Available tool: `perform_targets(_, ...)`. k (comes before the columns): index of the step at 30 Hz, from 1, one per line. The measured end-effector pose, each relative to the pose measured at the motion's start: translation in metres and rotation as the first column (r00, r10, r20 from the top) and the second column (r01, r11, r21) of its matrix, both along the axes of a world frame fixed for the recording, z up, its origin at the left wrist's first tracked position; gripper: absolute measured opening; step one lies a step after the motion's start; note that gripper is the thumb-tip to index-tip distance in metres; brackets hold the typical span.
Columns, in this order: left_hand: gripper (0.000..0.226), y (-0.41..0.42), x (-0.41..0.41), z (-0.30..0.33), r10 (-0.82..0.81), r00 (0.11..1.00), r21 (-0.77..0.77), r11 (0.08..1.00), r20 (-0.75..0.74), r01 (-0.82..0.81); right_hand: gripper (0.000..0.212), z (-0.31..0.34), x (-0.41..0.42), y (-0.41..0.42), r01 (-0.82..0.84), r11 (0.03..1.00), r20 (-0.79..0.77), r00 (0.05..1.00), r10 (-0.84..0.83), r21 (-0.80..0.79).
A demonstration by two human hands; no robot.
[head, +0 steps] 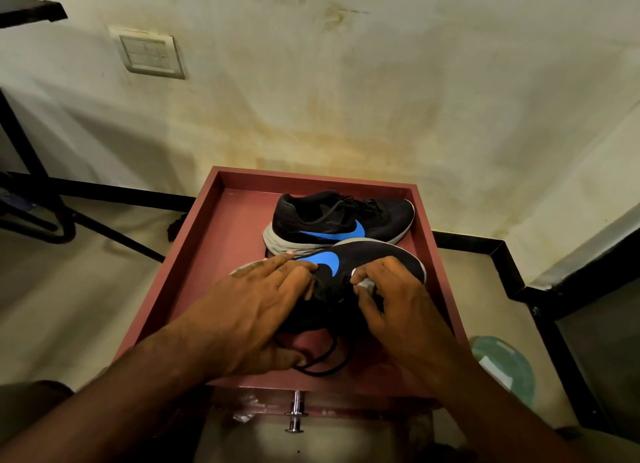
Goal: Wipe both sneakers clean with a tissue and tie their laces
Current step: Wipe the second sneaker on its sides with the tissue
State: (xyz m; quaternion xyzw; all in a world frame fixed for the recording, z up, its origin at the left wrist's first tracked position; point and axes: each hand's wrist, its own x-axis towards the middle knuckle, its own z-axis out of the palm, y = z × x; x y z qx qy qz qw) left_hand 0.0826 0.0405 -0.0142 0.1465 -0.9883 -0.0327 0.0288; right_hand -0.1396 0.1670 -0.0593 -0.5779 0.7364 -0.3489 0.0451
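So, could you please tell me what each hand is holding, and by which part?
The right hand pinches a small wad of tissue against the near sneaker. The left hand rests spread over that sneaker's heel end, steadying it without a closed grip.

— Light? 
— Dim, warm, yellowish; soft shadows across wall (346, 81) at left.
— Sharpness? 
— Centre fairly sharp; forearms at lower edge blurred.
— Distortion? 
— Wide-angle bending of straight lines near edges.

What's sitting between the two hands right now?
In the head view, the near sneaker lies between the left hand and the right hand, which pinches a tissue.
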Motion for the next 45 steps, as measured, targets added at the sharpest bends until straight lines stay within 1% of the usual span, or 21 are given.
perform_targets(3,0.087,0.001,-0.002,-0.001,0.002,1.000,-0.070,0.998,0.018,-0.001,0.011,0.000,-0.001,-0.001,0.015,1.000,0.003,1.000,-0.015,-0.011)
perform_targets(5,0.078,0.002,-0.004,0.002,0.031,0.994,-0.090,0.996,0.108,-0.022,0.011,0.001,0.000,-0.001,0.012,1.000,0.003,1.000,-0.012,-0.018)
perform_targets(7,0.058,0.003,-0.007,0.001,0.087,0.980,-0.132,0.989,0.177,-0.064,0.011,0.002,-0.001,0.000,0.003,1.000,0.009,1.000,-0.003,-0.024)
perform_targets(9,0.026,0.004,-0.010,0.005,0.087,0.986,-0.193,0.980,0.145,-0.058,0.010,0.005,-0.001,0.000,0.000,0.999,0.013,1.000,0.001,-0.041)
perform_targets(10,0.019,0.004,-0.010,0.007,0.080,0.988,-0.180,0.982,0.133,-0.056,0.010,0.007,-0.001,0.000,0.008,0.998,0.020,1.000,-0.007,-0.062)
perform_targets(13,0.032,-0.001,0.002,0.019,0.005,0.992,0.018,1.000,0.126,-0.007,0.009,0.020,-0.006,-0.002,0.148,0.970,0.143,0.982,-0.121,-0.192)
perform_targets(16,0.019,-0.010,0.017,0.035,-0.015,0.986,0.273,0.960,-0.167,0.061,0.019,0.032,-0.024,-0.002,0.398,0.873,0.399,0.876,-0.270,-0.283)
perform_targets(18,0.016,-0.021,0.027,0.040,0.098,0.944,0.522,0.849,-0.316,0.087,0.025,0.033,-0.039,0.000,0.519,0.808,0.550,0.776,-0.310,-0.277)
perform_targets(20,0.020,-0.033,0.034,0.045,0.273,0.836,0.658,0.741,-0.477,0.134,0.027,0.033,-0.047,0.002,0.583,0.772,0.644,0.697,-0.316,-0.253)
perform_targets(21,0.026,-0.039,0.035,0.048,0.350,0.750,0.649,0.749,-0.561,0.136,0.027,0.034,-0.047,0.001,0.589,0.771,0.658,0.684,-0.316,-0.243)
perform_targets(23,0.039,-0.048,0.035,0.049,0.423,0.583,0.543,0.839,-0.694,0.037,0.024,0.036,-0.040,0.000,0.559,0.798,0.640,0.703,-0.311,-0.226)
perform_targets(24,0.039,-0.052,0.035,0.049,0.412,0.550,0.449,0.890,-0.726,-0.075,0.023,0.036,-0.035,-0.001,0.533,0.816,0.618,0.725,-0.303,-0.226)
perform_targets(25,0.038,-0.056,0.036,0.047,0.382,0.563,0.310,0.924,-0.733,-0.224,0.022,0.035,-0.030,-0.003,0.505,0.833,0.595,0.749,-0.292,-0.226)
perform_targets(27,0.044,-0.063,0.039,0.045,0.353,0.653,-0.017,0.872,-0.670,-0.489,0.019,0.032,-0.023,-0.006,0.453,0.864,0.574,0.776,-0.261,-0.220)
perform_targets(29,0.051,-0.070,0.042,0.039,0.404,0.729,-0.181,0.796,-0.552,-0.578,0.017,0.030,-0.019,-0.009,0.414,0.887,0.590,0.775,-0.227,-0.203)
perform_targets(31,0.045,-0.072,0.039,0.032,0.473,0.779,-0.241,0.768,-0.412,-0.594,0.017,0.030,-0.017,-0.010,0.394,0.899,0.597,0.774,-0.211,-0.192)
perform_targets(34,0.036,-0.068,0.027,0.024,0.554,0.802,-0.262,0.758,-0.226,-0.597,0.018,0.032,-0.016,-0.009,0.378,0.907,0.597,0.776,-0.202,-0.185)
perform_targets(38,0.037,-0.061,0.020,0.031,0.529,0.844,-0.365,0.807,0.093,-0.465,0.018,0.036,-0.017,-0.004,0.402,0.898,0.604,0.765,-0.223,-0.178)
perform_targets(41,0.042,-0.060,0.035,0.046,0.415,0.884,-0.315,0.886,0.215,-0.340,0.018,0.038,-0.019,-0.001,0.425,0.887,0.605,0.760,-0.239,-0.183)
perform_targets(43,0.046,-0.054,0.046,0.056,0.333,0.899,-0.162,0.941,0.283,-0.298,0.018,0.034,-0.023,-0.002,0.426,0.887,0.581,0.773,-0.255,-0.177)
perform_targets(45,0.048,-0.043,0.050,0.065,0.272,0.912,-0.013,0.959,0.306,-0.282,0.016,0.032,-0.023,-0.003,0.374,0.917,0.533,0.808,-0.250,-0.137)
